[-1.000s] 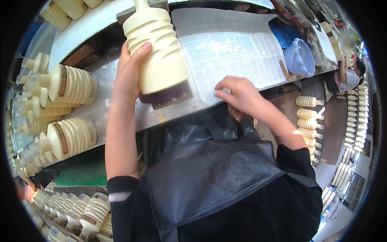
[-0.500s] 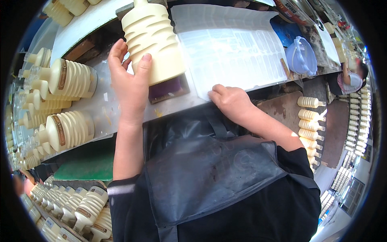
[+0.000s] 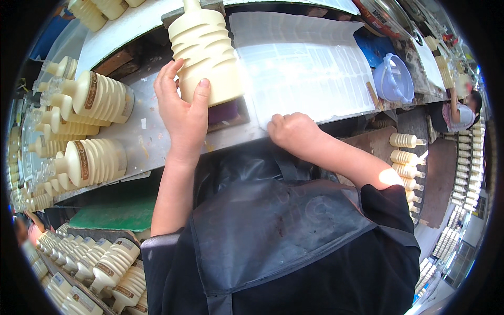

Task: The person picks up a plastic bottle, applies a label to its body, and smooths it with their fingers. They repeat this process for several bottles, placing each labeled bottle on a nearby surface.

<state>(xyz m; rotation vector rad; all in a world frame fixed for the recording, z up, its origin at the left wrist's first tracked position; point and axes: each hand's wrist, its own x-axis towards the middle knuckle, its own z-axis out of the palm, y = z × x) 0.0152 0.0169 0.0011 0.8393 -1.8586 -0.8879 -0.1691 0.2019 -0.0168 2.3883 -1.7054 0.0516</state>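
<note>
A cream plastic bottle (image 3: 206, 58) with spiral ridges lies with its neck pointing away from me. My left hand (image 3: 182, 107) is cupped at its base end, fingers along the left side and thumb over the near part. Beneath that end shows a dark purple pad (image 3: 223, 114). To the right is a whitish translucent sheet of labels (image 3: 304, 63), spread over the bench. My right hand (image 3: 294, 132) is closed at the sheet's near left corner, fingertips pinched together and partly hidden.
Several labelled cream bottles (image 3: 102, 163) lie along the bench's left side. A lavender bucket (image 3: 395, 79) sits beyond the sheet. Below left are a green board (image 3: 113, 210) and more bottles (image 3: 115, 265). Another person (image 3: 459, 113) is at the far right, near long rows of bottles.
My left fingers have come in closer against the bottle's side. My right hand has curled tighter at the sheet corner. The whole view has shifted slightly.
</note>
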